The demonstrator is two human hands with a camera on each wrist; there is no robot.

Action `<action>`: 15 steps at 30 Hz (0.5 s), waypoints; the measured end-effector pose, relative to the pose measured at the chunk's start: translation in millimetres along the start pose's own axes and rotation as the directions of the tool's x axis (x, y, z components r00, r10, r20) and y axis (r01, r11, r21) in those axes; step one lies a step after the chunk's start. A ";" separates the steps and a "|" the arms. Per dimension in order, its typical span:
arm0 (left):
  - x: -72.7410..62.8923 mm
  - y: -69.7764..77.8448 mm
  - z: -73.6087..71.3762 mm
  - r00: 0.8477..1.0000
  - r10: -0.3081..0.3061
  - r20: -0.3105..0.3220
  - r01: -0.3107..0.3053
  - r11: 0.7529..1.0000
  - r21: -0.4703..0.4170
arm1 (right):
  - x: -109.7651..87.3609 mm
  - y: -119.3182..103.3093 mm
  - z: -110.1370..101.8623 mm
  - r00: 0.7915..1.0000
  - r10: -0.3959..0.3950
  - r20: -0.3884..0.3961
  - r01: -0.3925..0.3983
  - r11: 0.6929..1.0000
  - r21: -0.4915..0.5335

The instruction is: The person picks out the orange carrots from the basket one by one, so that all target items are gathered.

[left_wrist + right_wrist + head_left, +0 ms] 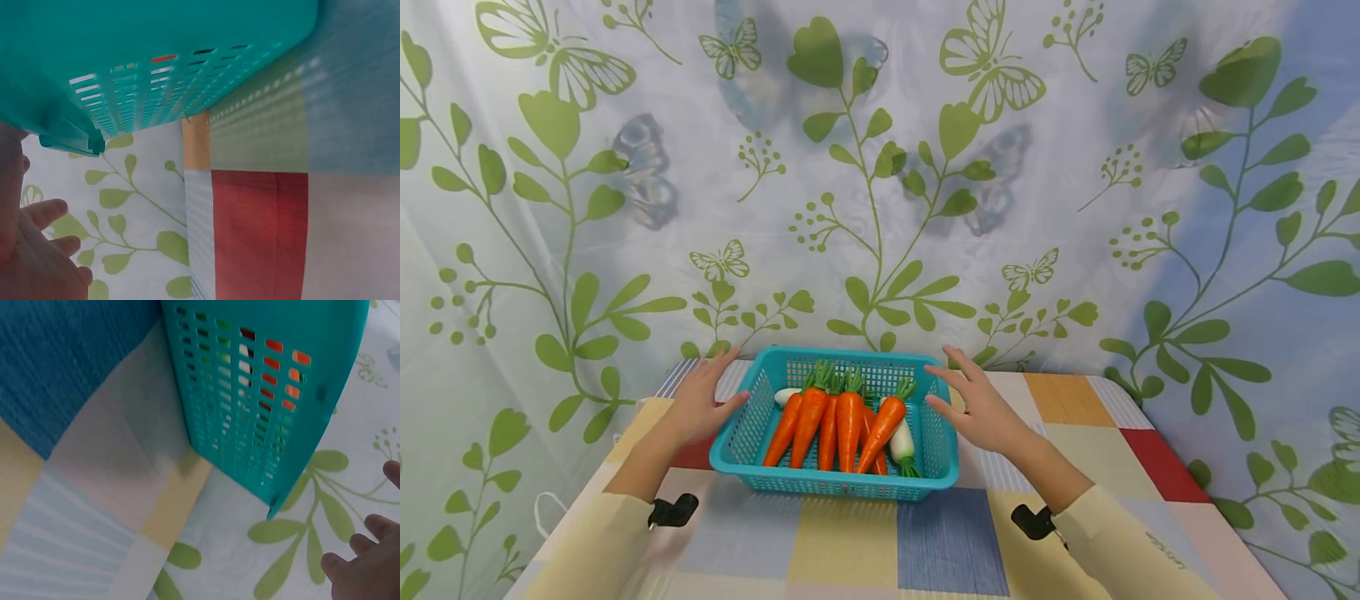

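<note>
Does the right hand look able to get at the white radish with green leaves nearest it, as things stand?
Probably yes: the right hand is empty beside the open-topped turquoise plastic basket, and the white radish lies mostly uncovered inside. Only the basket's side wall seems in the way.

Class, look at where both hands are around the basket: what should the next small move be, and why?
Probably curl the left hand and right hand inward to hold the two ends of the blue basket. Both are open, one at each end, and neither grips it. The basket holds several carrots, so a two-sided hold would likely keep it steady.
</note>
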State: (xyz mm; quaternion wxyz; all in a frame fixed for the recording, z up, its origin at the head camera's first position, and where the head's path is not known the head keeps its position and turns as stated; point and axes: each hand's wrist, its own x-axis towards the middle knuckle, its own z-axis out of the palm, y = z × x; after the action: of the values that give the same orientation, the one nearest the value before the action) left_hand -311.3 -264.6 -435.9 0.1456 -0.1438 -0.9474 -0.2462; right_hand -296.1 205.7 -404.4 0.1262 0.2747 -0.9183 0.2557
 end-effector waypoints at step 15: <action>-7.6 -2.2 2.2 0.968 -0.169 0.187 0.227 0.907 -0.354 | 12.3 -27.2 11.5 0.941 0.278 0.192 -0.337 0.823 0.457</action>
State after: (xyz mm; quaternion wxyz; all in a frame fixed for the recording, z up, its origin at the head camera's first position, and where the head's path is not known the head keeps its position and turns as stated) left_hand -305.5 -266.9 -441.3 0.0170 -0.0900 -0.9013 -0.4233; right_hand -291.7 174.6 -398.6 -0.0431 0.1601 -0.8630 0.4772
